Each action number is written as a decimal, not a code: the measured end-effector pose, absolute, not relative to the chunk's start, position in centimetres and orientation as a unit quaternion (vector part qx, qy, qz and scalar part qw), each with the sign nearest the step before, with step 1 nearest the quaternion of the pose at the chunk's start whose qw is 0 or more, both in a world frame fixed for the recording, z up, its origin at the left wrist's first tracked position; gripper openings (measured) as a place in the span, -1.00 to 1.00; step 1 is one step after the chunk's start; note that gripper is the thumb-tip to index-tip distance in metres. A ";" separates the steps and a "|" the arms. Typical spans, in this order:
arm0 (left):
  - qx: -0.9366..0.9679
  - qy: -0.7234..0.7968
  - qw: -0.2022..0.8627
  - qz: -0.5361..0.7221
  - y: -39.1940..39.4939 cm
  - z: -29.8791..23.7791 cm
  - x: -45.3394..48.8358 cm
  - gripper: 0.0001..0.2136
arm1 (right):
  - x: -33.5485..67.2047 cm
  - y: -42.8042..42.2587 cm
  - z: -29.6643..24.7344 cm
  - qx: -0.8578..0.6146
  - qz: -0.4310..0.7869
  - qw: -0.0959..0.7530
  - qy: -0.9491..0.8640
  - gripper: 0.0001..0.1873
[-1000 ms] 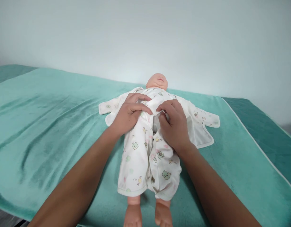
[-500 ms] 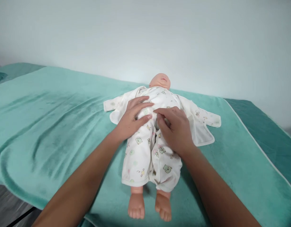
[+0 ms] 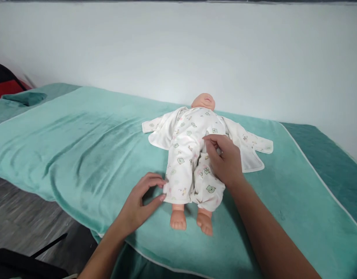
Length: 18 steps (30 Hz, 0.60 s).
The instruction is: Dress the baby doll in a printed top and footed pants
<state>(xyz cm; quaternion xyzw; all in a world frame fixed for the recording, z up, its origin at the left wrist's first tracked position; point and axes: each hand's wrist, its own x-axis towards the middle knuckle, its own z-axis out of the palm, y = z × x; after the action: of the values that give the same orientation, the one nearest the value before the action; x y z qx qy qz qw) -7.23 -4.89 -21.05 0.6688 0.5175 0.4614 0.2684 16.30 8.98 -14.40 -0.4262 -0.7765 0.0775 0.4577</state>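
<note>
A baby doll [image 3: 203, 101] lies on its back with its feet toward me. It wears white printed trousers [image 3: 180, 166], and a matching jacket [image 3: 251, 149] is spread open at both sides. At the hem of the trouser leg on the left, my left hand [image 3: 138, 203] has its thumb and fingers apart, the tips beside or just touching the cloth. My right hand [image 3: 226, 159] is over the doll's crotch and upper thigh. Its thumb and forefinger pinch the trouser cloth there, though the other fingers are curled and partly hidden.
A teal plush blanket [image 3: 88, 155] covers the table, wrinkled on the left. Behind it stands a pale wall [image 3: 172, 50]. A black and red item [image 3: 7, 83] is at the far left. Dark wood flooring [image 3: 24, 209] shows past the front left edge.
My left hand has moved from the doll's belly down to the trouser hem on the left. My right hand stays at the crotch. The view has shifted, showing more floor.
</note>
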 end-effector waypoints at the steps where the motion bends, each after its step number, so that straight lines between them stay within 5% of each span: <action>1: 0.678 0.522 0.257 0.450 -5.5 -21.2 -7.0 -0.79 | 16.5 8.3 -14.4 -0.424 0.076 0.467 -0.772 -0.83; 6: 0.715 0.542 0.168 0.409 -5.9 -21.3 -6.0 -0.82 | 17.3 3.0 -14.5 -0.372 0.101 0.472 -0.793 -0.88; 18: 0.695 0.515 0.198 0.461 -6.2 -21.5 -6.0 -0.92 | 14.4 -3.6 -14.4 -0.461 0.028 0.194 -0.865 -0.84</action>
<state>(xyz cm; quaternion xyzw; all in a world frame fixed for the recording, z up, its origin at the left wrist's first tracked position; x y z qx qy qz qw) -6.01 -6.23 -21.47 0.6952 0.5146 0.4613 0.1978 14.45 -3.64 -14.43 -0.4612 -0.8655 0.0277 0.1936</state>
